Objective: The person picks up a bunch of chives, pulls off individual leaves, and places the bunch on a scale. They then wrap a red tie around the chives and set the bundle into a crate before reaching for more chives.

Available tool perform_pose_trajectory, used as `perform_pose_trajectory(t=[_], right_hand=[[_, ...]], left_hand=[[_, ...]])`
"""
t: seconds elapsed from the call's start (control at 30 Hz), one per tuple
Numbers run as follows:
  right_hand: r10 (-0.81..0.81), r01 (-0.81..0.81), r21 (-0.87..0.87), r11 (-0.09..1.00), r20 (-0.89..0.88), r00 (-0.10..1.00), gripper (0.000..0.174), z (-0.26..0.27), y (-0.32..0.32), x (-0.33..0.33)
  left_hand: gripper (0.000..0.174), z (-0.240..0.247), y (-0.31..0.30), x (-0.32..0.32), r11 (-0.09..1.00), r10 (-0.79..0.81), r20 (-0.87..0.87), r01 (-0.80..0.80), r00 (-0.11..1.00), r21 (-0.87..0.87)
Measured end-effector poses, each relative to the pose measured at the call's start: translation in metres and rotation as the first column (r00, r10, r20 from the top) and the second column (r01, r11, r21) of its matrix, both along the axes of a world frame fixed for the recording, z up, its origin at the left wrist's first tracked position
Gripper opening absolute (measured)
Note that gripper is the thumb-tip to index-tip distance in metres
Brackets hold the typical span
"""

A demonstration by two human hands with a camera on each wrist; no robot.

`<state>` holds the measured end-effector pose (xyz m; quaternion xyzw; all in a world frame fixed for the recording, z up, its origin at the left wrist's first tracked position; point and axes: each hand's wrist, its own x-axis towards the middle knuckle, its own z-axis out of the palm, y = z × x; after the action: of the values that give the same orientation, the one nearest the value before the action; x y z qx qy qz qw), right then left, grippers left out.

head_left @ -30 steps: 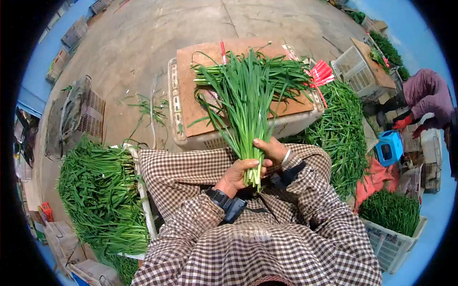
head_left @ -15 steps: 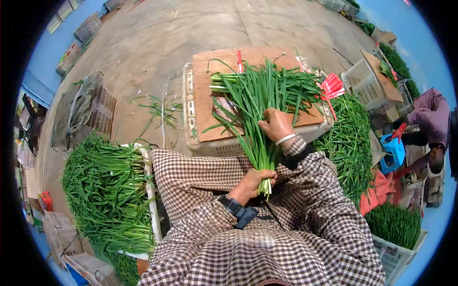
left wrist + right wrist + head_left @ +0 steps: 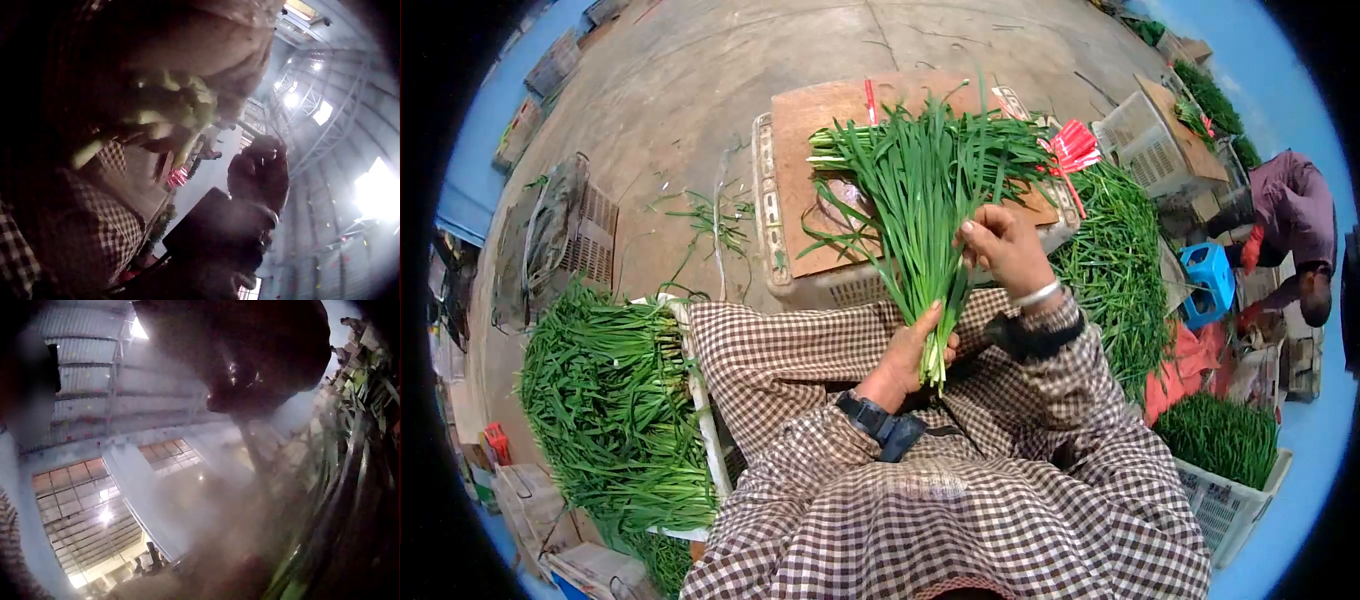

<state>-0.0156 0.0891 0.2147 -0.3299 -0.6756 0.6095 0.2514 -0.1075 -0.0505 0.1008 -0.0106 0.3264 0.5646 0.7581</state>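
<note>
My left hand point(image 3: 912, 352) grips a bunch of garlic chives point(image 3: 930, 240) low down, near the pale cut ends of the stems. Those ends point(image 3: 165, 112) stick out of the fist in the left wrist view. The long leaves fan away from me over a brown board point(image 3: 800, 110). Beside the bunch, at its right edge, my right hand point(image 3: 1008, 252) is raised with curled fingers. Thumb and forefinger pinch a thin chive leaf point(image 3: 250, 440), which hangs from the fingertips in the right wrist view. More chives point(image 3: 828, 150) lie crosswise on the board beneath the bunch.
The board tops a white crate point(image 3: 768, 220), with red ties point(image 3: 1072, 148) at its right corner. Piled chives fill a crate point(image 3: 615, 410) on my left and a heap point(image 3: 1112, 270) on my right. A blue stool point(image 3: 1208, 280) and another person point(image 3: 1290, 205) are farther right.
Both hands were at the stems at first. The right hand then moved up to the leaves and is now lifted off to the right. The left hand has kept its grip on the bunch.
</note>
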Motion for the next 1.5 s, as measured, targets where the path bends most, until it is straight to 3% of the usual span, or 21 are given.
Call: perform_pose_trajectory(t=[0.07, 0.1, 0.13, 0.2, 0.23, 0.27, 0.33, 0.4, 0.43, 0.63, 0.67, 0.73, 0.8, 0.87, 1.0, 1.13, 1.2, 1.33, 1.4, 1.47, 1.5], right_hand=[[-0.088, 0.085, 0.191, 0.978, 0.006, 0.996, 0.019, 0.013, -0.026, 0.007], [-0.098, 0.109, 0.185, 0.977, -0.069, 0.993, 0.019, 0.008, -0.038, 0.011], [-0.106, 0.105, 0.26, 0.96, -0.012, 0.994, 0.015, 0.006, -0.05, 0.015], [-0.108, 0.114, 0.234, 0.966, -0.035, 0.994, 0.012, 0.013, -0.075, 0.024], [-0.13, 0.157, 0.176, 0.972, -0.159, 0.979, 0.01, 0.01, -0.076, 0.029], [-0.254, 0.276, 0.076, 0.958, -0.217, 0.943, 0.01, 0.015, -0.075, 0.031], [-0.358, 0.374, 0.047, 0.926, -0.199, 0.912, 0.01, 0.03, -0.066, 0.043], [-0.384, 0.403, -0.034, 0.915, -0.388, 0.838, 0.01, 0.039, -0.053, 0.05], [-0.385, 0.375, -0.118, 0.92, -0.452, 0.804, 0.009, 0.04, -0.041, 0.055], [-0.423, 0.395, -0.16, 0.905, -0.443, 0.791, 0.011, 0.022, 0.019, 0.071], [-0.429, 0.403, -0.159, 0.902, -0.446, 0.785, 0.011, 0.019, 0.021, 0.071], [-0.38, 0.264, -0.281, 0.923, -0.54, 0.751, 0.011, 0.011, 0.024, 0.064], [-0.369, 0.252, -0.28, 0.926, -0.536, 0.76, 0.009, 0.007, 0.029, 0.057], [-0.393, 0.196, -0.393, 0.899, -0.524, 0.756, 0.009, 0.009, 0.03, 0.045], [-0.375, 0.209, -0.39, 0.897, -0.417, 0.828, 0.009, 0.002, 0.051, 0.025], [-0.393, 0.22, -0.398, 0.891, -0.431, 0.812, 0.007, 0.0, 0.057, 0.02], [-0.338, 0.195, -0.339, 0.92, -0.44, 0.832, 0.008, 0.004, 0.052, 0.019], [-0.307, 0.243, -0.274, 0.931, -0.224, 0.925, 0.014, 0.009, 0.039, 0.004], [-0.364, 0.311, -0.251, 0.917, -0.202, 0.909, 0.013, -0.022, 0.05, -0.007], [-0.289, 0.269, -0.224, 0.937, -0.059, 0.956, 0.01, -0.042, 0.058, -0.012], [-0.363, 0.333, -0.216, 0.918, -0.117, 0.925, 0.013, -0.043, 0.053, -0.018]], left_hand=[[0.035, 0.004, 0.001, 0.001, 0.998, 0.044, -0.027, -0.045, 0.999, -0.037], [0.033, 0.005, 0.002, 0.001, 0.998, 0.051, -0.054, -0.049, 0.997, 0.031], [0.033, 0.004, 0.002, 0.001, 0.998, 0.052, -0.053, -0.05, 0.997, 0.032], [0.034, -0.001, 0.003, -0.002, 1.0, 0.009, -0.049, -0.009, 0.999, -0.015], [0.029, -0.002, 0.002, -0.003, 0.999, -0.027, -0.051, 0.024, 0.998, -0.047], [0.029, -0.004, 0.003, -0.003, 0.999, -0.025, -0.053, 0.023, 0.998, -0.045], [0.025, -0.001, 0.002, -0.002, 0.999, -0.046, -0.172, 0.045, 0.984, -0.013], [0.025, -0.007, 0.0, -0.005, 0.999, -0.042, -0.137, 0.039, 0.99, -0.03], [0.026, -0.015, -0.001, -0.006, 0.999, -0.052, -0.083, 0.052, 0.995, 0.003], [0.037, -0.018, -0.008, -0.01, 0.959, -0.089, 0.214, 0.025, 0.973, 0.282], [0.037, -0.02, -0.007, -0.007, 0.958, -0.098, 0.211, 0.035, 0.973, 0.284], [0.034, -0.018, -0.006, -0.006, 0.958, -0.133, 0.155, 0.086, 0.979, 0.274], [0.032, -0.018, -0.007, -0.004, 0.963, -0.137, 0.155, 0.095, 0.978, 0.251], [0.03, -0.017, -0.007, -0.005, 0.959, -0.147, 0.127, 0.11, 0.981, 0.26], [0.03, -0.016, -0.007, -0.004, 0.947, -0.177, 0.169, 0.121, 0.97, 0.297], [0.033, -0.013, -0.007, 0.0, 0.946, -0.15, 0.146, 0.099, 0.978, 0.309], [0.034, -0.008, -0.006, 0.001, 0.936, -0.15, -0.079, 0.167, 0.985, 0.31], [0.04, -0.009, -0.006, 0.006, 0.934, -0.152, -0.15, 0.192, 0.977, 0.302], [0.043, -0.007, -0.006, 0.007, 0.935, -0.139, -0.156, 0.182, 0.978, 0.305], [0.046, -0.006, -0.005, 0.007, 0.927, -0.122, -0.158, 0.17, 0.98, 0.335], [0.046, -0.007, -0.005, 0.007, 0.928, -0.122, -0.158, 0.169, 0.98, 0.333]])
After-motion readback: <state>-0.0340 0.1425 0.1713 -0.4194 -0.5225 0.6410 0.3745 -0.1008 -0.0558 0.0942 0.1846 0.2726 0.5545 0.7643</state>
